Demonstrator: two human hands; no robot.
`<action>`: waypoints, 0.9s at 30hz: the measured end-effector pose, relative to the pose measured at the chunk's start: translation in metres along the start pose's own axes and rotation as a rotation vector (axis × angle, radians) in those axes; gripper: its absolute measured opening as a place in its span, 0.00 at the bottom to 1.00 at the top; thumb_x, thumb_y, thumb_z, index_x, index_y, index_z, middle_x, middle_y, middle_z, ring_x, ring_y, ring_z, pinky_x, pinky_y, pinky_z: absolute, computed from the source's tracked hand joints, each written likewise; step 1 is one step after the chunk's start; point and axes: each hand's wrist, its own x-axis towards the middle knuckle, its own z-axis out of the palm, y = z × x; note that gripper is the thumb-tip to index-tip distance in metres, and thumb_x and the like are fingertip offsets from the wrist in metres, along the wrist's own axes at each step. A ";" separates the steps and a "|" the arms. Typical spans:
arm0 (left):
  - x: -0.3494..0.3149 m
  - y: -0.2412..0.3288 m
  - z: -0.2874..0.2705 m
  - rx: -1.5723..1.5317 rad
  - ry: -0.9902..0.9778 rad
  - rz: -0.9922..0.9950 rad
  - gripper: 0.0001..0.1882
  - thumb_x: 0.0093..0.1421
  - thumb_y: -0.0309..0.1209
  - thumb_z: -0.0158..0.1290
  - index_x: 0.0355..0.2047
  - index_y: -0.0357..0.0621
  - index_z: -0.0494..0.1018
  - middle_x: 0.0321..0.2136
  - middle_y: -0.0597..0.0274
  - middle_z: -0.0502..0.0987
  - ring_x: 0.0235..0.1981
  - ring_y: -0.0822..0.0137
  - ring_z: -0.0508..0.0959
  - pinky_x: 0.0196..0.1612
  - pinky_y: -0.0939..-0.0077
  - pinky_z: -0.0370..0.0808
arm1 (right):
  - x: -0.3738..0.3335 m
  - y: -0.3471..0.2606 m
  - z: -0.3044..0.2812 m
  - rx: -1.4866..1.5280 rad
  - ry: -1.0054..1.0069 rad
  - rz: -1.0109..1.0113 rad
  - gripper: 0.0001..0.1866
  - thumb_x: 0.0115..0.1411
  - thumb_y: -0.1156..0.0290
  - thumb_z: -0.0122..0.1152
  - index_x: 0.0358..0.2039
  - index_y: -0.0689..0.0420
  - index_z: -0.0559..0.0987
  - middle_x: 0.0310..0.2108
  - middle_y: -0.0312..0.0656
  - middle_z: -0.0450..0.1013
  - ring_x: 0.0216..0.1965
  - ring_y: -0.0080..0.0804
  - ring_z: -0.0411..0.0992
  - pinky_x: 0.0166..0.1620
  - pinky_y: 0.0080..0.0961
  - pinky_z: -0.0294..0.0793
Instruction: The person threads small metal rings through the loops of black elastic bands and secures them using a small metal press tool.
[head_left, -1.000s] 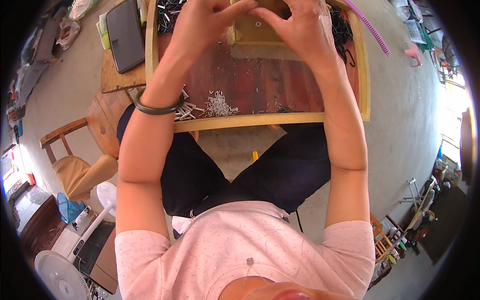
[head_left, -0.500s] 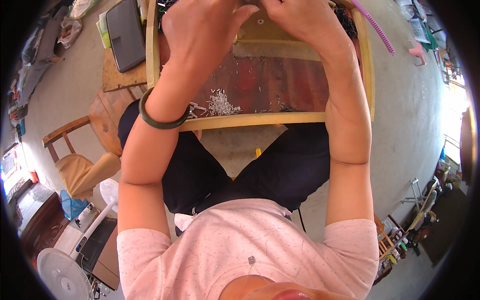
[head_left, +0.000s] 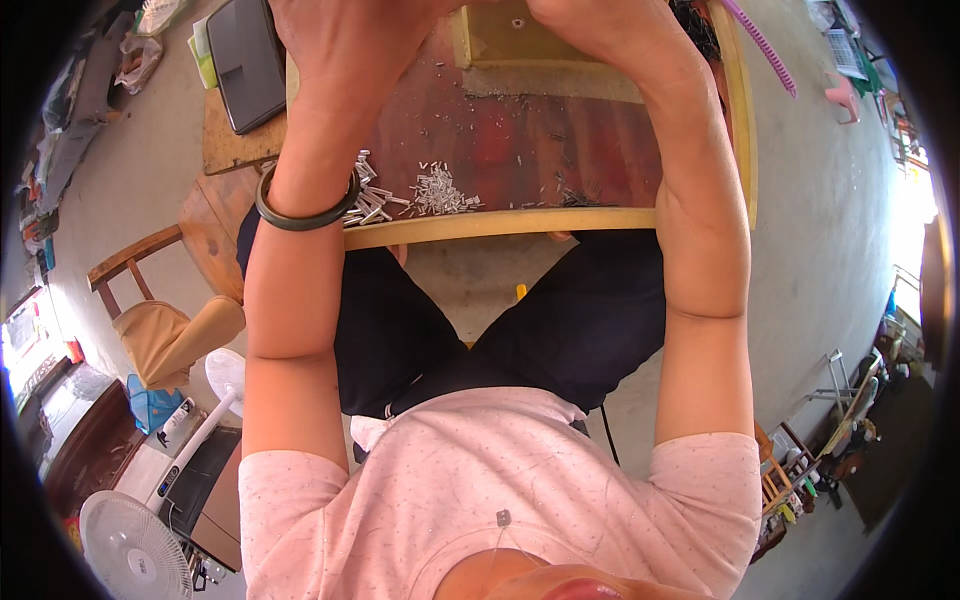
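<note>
My left hand [head_left: 350,30] and my right hand [head_left: 590,28] reach over a worktable with a raised yellowish wooden rim [head_left: 500,222]. The top edge of the picture cuts off both sets of fingers, so anything held there is hidden. Between the hands stands a yellowish block-like fixture [head_left: 545,45] with a screw-like spot on it. A heap of short silvery metal tubes [head_left: 438,190] lies by the near rim. Longer silvery pieces [head_left: 370,200] lie beside my left wrist, which wears a dark bangle [head_left: 305,220]. Small dark bits [head_left: 580,198] are scattered nearer my right forearm.
Dark, wire-like pieces [head_left: 697,28] lie along the table's right side, near a purple ridged strip [head_left: 768,50]. At left, a black case [head_left: 245,75] rests on a wooden surface. A wooden chair [head_left: 135,258] and a white fan [head_left: 138,545] stand farther back.
My left hand has shifted left and up, and its thumb has left the picture. More of the longer silvery pieces now shows beside the wrist. My right hand has moved only slightly.
</note>
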 end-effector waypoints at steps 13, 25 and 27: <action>-0.001 0.005 -0.002 0.018 -0.013 -0.018 0.32 0.36 0.50 0.75 0.34 0.46 0.74 0.33 0.59 0.78 0.42 0.55 0.76 0.50 0.62 0.67 | -0.001 0.008 0.004 0.062 -0.042 0.058 0.25 0.57 0.81 0.52 0.56 0.64 0.79 0.51 0.56 0.79 0.52 0.53 0.78 0.58 0.39 0.75; -0.001 0.003 -0.002 -0.002 -0.020 -0.031 0.30 0.37 0.49 0.75 0.34 0.45 0.74 0.32 0.59 0.78 0.42 0.55 0.76 0.50 0.62 0.67 | -0.001 0.007 0.006 0.061 -0.053 0.069 0.26 0.57 0.81 0.51 0.57 0.63 0.78 0.53 0.56 0.78 0.53 0.52 0.78 0.59 0.38 0.75; -0.001 0.004 -0.004 -0.031 -0.021 -0.034 0.30 0.38 0.49 0.75 0.34 0.45 0.75 0.33 0.59 0.78 0.42 0.54 0.76 0.50 0.62 0.67 | -0.003 0.003 0.006 0.035 -0.009 0.063 0.25 0.59 0.80 0.51 0.58 0.62 0.78 0.54 0.55 0.78 0.52 0.51 0.78 0.58 0.38 0.75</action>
